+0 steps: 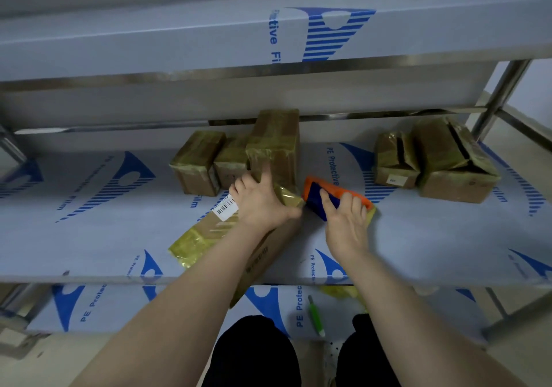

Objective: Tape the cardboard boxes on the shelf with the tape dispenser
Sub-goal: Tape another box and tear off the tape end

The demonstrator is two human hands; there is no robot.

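The film on the shelf (pixel 119 237) reads "PE Protective Film" in blue. A white barcode label (pixel 225 207), its digits too small to read, sits on the long cardboard box (pixel 209 234) just left of your left grip (pixel 263 201). That grip lies flat and spread, pressing the box top with its thumb on yellowish tape, while your right grip (pixel 346 219) is curled round the orange-and-blue tape dispenser (pixel 316 198), just right of the box beside your left thumb; smaller taped boxes (pixel 197 162) stand beyond your left grip.
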